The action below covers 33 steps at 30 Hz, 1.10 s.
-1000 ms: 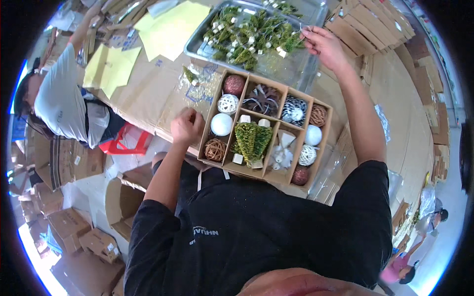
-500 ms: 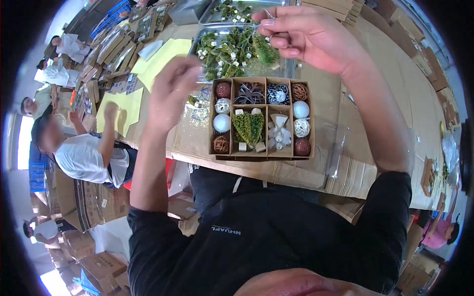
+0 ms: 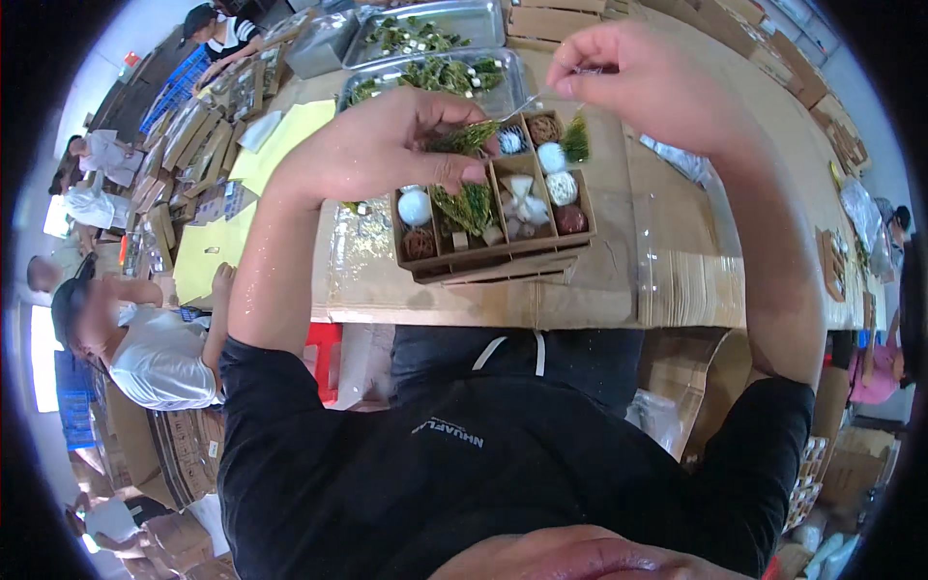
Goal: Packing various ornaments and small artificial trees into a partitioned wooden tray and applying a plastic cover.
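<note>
My left hand (image 3: 372, 145) is closed round a green bristly ornament (image 3: 466, 139) above the left part of a divided cardboard box (image 3: 503, 255). A thin silvery string (image 3: 520, 107) runs from this ornament toward my right hand (image 3: 643, 82), which is raised beyond the box with its fingertips pinched on string. Below those fingers, at the box's far right, is a second green bristly ornament (image 3: 576, 138); whether it hangs from them I cannot tell. In the box are a white ball (image 3: 415, 206), a brown wicker ball (image 3: 419, 243), a dark red ball (image 3: 571, 219) and a white angel-like ornament (image 3: 523, 205).
Two metal trays (image 3: 432, 39) with green ornaments stand beyond the box. Yellow sheets (image 3: 200, 253) lie to the left, near a person in a white shirt (image 3: 164, 358). Flattened cardboard (image 3: 681, 275) covers the table at right. Stacked boxes (image 3: 208, 145) line the far left.
My left hand has moved right and down over the box and holds a green ornament. My right hand has shifted right. The box now appears tilted, and my view has shifted.
</note>
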Tool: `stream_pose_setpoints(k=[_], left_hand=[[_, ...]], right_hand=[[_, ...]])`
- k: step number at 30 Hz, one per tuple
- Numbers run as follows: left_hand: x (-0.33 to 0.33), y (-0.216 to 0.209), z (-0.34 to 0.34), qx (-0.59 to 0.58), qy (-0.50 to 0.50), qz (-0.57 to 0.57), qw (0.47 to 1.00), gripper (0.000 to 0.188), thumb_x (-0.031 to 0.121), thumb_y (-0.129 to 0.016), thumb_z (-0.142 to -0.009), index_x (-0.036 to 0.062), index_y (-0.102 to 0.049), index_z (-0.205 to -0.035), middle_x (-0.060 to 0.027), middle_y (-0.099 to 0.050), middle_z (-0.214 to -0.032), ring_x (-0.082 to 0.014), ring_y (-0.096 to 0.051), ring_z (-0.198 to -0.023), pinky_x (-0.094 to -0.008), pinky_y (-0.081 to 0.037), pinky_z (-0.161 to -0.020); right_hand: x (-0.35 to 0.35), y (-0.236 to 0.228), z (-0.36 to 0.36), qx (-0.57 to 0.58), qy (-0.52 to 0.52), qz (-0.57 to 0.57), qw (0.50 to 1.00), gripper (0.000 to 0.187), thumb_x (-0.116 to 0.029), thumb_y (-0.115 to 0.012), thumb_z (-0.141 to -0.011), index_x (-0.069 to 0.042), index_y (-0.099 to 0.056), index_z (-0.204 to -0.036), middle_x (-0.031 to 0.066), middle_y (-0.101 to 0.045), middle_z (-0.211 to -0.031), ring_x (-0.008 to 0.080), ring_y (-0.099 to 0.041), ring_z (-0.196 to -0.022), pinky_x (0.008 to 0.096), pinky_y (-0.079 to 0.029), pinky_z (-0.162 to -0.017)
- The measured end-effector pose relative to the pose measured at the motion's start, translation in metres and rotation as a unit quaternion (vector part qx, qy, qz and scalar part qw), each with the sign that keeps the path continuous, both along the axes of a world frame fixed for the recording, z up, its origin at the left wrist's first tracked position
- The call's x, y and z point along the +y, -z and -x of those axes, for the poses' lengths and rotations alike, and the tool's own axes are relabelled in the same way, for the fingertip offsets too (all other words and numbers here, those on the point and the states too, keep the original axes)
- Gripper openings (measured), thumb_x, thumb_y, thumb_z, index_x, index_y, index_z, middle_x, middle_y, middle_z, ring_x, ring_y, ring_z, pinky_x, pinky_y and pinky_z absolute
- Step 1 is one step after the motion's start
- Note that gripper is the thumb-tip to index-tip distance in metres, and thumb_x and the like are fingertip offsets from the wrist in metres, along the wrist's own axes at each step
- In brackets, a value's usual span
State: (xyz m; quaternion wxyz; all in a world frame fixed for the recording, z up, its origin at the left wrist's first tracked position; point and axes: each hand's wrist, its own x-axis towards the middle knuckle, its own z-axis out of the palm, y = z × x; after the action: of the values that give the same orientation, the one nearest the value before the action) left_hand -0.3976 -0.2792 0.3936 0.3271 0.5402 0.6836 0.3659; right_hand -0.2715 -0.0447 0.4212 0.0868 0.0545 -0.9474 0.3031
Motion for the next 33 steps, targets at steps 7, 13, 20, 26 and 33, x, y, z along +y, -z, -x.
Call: stream_pose_setpoints(k=[7, 13, 20, 26, 33], left_hand=[[-0.011, 0.006, -0.018, 0.259, -0.146, 0.014, 0.955, 0.050, 0.028, -0.075, -0.086, -0.0014, -0.061, -0.124, -0.0163, -0.068, -0.107, -0.0186, -0.064, -0.084, -0.0322, -0.050, -0.076], [-0.034, 0.027, -0.017, 0.302, -0.161, -0.036, 0.939, 0.035, 0.020, -0.069, -0.089, 0.0052, -0.064, -0.120, -0.0128, -0.065, -0.109, -0.0230, -0.064, -0.093, -0.0321, -0.049, -0.085], [-0.084, 0.117, -0.018, 0.188, -0.361, -0.215, 0.888, 0.018, 0.011, -0.060, -0.094, -0.0017, -0.065, -0.104, -0.0158, -0.067, -0.090, -0.0175, -0.063, -0.081, -0.0319, -0.050, -0.073], [-0.108, 0.250, -0.030, 0.178, -0.447, -0.018, 0.877, 0.021, 0.016, -0.064, -0.087, -0.0004, -0.066, -0.100, -0.0186, -0.067, -0.081, -0.0274, -0.066, -0.070, -0.0367, -0.051, -0.066], [-0.138, 0.408, -0.016, -0.206, -0.513, -0.095, 0.828, 0.062, 0.026, -0.084, -0.068, 0.0029, -0.056, -0.119, -0.0055, -0.065, -0.109, -0.0186, -0.066, -0.095, -0.0352, -0.057, -0.083]], right_hand=[[-0.040, -0.028, -0.036, 0.240, -0.115, -0.038, 0.963, 0.020, -0.023, -0.064, -0.090, -0.010, -0.070, -0.102, 0.0098, -0.071, -0.081, 0.0182, -0.067, -0.075, 0.0345, -0.051, -0.071], [-0.010, -0.012, 0.027, 0.115, 0.115, -0.098, 0.982, 0.020, -0.021, -0.060, -0.087, -0.007, -0.074, -0.088, 0.0134, -0.071, -0.078, 0.0266, -0.068, -0.071, 0.0394, -0.052, -0.068], [0.035, 0.025, 0.086, 0.193, 0.215, -0.101, 0.952, 0.019, -0.023, -0.064, -0.086, -0.006, -0.074, -0.085, 0.0162, -0.070, -0.077, 0.0296, -0.068, -0.071, 0.0394, -0.053, -0.066], [0.088, 0.109, 0.111, 0.162, 0.203, -0.091, 0.961, 0.021, -0.022, -0.062, -0.092, -0.003, -0.068, -0.100, 0.0095, -0.071, -0.088, 0.0203, -0.067, -0.080, 0.0339, -0.051, -0.072], [0.119, 0.222, 0.074, 0.067, 0.344, -0.009, 0.937, 0.021, -0.022, -0.062, -0.083, -0.005, -0.071, -0.090, 0.0180, -0.070, -0.086, 0.0356, -0.068, -0.082, 0.0441, -0.054, -0.075]])
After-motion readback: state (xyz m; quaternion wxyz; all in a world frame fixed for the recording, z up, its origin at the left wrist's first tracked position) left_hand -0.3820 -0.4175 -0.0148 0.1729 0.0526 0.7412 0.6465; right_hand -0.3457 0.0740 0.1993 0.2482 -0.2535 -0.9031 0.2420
